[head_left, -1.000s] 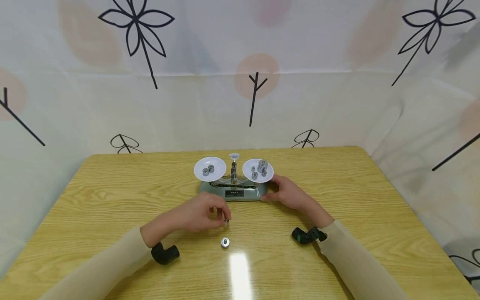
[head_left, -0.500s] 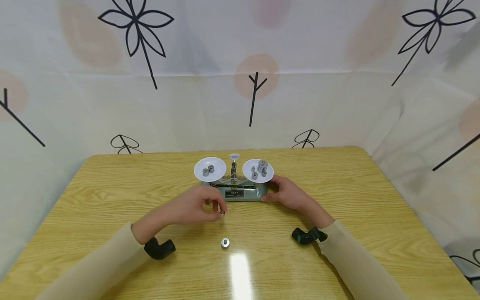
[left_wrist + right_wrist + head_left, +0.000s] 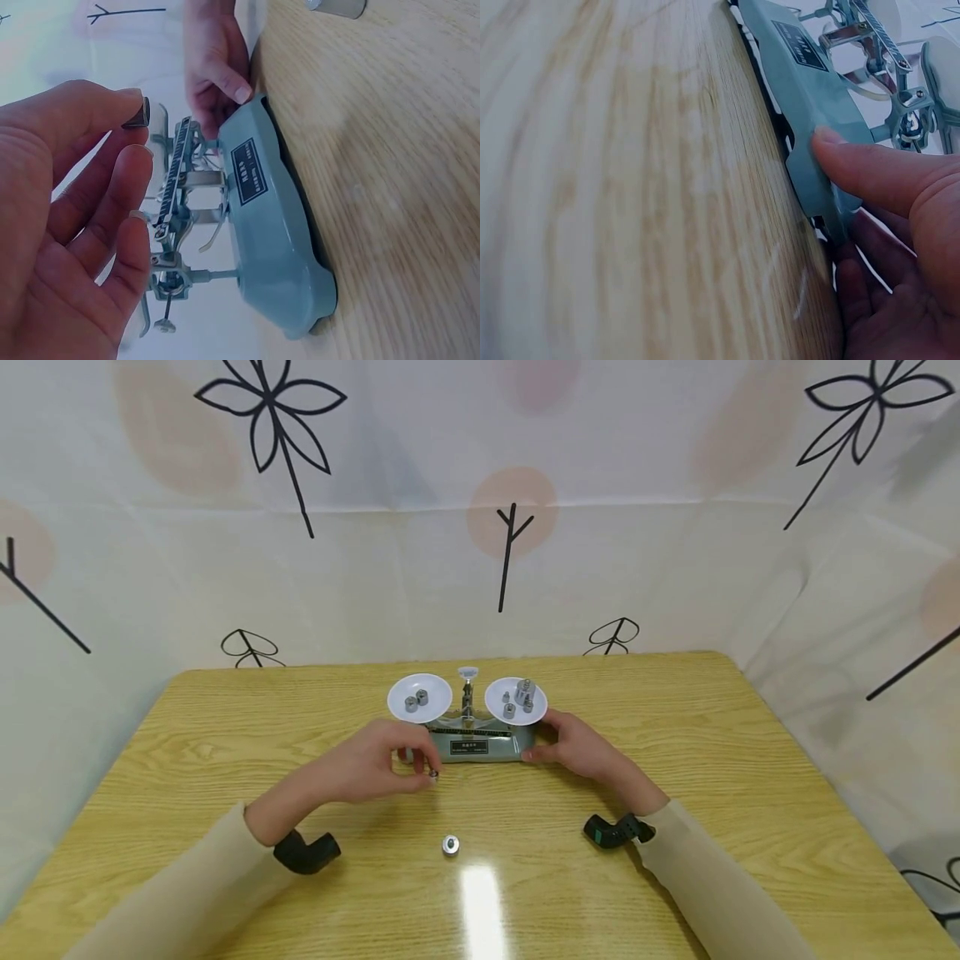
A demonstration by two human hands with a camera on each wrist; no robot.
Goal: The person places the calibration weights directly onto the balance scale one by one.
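A green balance scale [image 3: 487,749] with two white pans stands toward the back of the table. Between thumb and fingertip, my left hand [image 3: 375,764] pinches a small metal weight [image 3: 139,115] in front of the scale's left side, above the table. The scale's right end is gripped by my right hand [image 3: 581,747], thumb on the front of the base and fingers behind it. Two weights [image 3: 417,700] sit in the left pan [image 3: 405,687]. Several weights, one of them a larger cylinder [image 3: 524,692], stand in the right pan [image 3: 498,688].
Nearer to me, one knobbed metal weight [image 3: 450,845] stands on the wooden table [image 3: 660,718]. Behind the table's far edge hangs a pale cloth [image 3: 405,585] with printed plants.
My left hand has moved away from me and leftward, carrying the small weight toward the scale. My right hand stays on the base.
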